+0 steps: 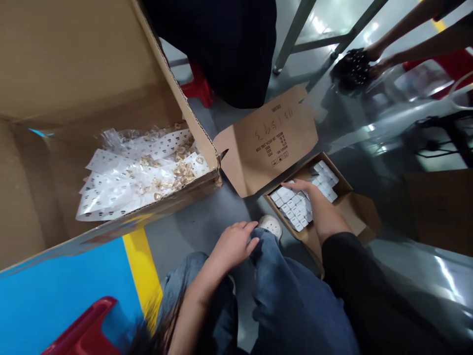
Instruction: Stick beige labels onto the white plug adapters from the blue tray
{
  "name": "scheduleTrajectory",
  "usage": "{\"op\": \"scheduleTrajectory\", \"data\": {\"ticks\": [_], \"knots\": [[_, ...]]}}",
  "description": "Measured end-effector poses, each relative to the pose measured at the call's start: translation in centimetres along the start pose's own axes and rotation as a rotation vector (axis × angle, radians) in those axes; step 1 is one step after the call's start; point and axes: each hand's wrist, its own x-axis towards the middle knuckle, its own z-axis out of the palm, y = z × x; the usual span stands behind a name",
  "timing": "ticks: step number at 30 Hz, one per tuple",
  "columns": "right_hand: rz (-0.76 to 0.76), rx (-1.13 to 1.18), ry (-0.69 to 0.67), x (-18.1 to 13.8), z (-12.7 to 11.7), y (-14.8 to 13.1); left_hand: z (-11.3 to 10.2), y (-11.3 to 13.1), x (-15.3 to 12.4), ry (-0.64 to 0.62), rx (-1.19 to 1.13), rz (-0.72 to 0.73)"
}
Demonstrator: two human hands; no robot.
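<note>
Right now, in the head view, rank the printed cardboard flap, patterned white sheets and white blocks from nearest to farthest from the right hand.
1. White blocks: right at the right hand, inside the small carton.
2. Printed cardboard flap: just beyond, up and left in view.
3. Patterned white sheets: far left, inside the large carton.

right hand (pixel 300 186) at white pieces (pixel 294 208) | left hand (pixel 233 241) by jeans (pixel 295 298)

The small box (pixel 345 187) is showing matt cardboard, the blocks (pixel 295 212) are looking smooth, the floor (pixel 199 217) is gleaming, and the jeans (pixel 295 296) are showing matt denim.
</note>
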Motion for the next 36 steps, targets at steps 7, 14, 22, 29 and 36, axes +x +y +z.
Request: {"op": "scheduleTrajectory", "data": {"ticks": [7,14,22,29,36], "knots": [[-0.015,0.045,0.022,-1.6,-0.1,-1.2,0.3,1.3,1.2,-0.034,0.002,0.036],[-0.169,0.202,0.087,-7.0,-0.8,1.4,0.5,0.8,1.4,-0.026,0.018,0.041],[-0.293,0.339,0.405,-19.8,3.7,2.1,1.2,-0.7,1.8,0.004,-0.076,0.004],[-0.590,0.584,0.574,-31.2,0.2,-4.5,0.0,-1.0,1.1,0.103,-0.025,0.002],[-1.187,0.917,0.597,-43.8,-11.6,-23.6,-1.4,-1.3,-0.2,0.244,-0.018,-0.038]]}}
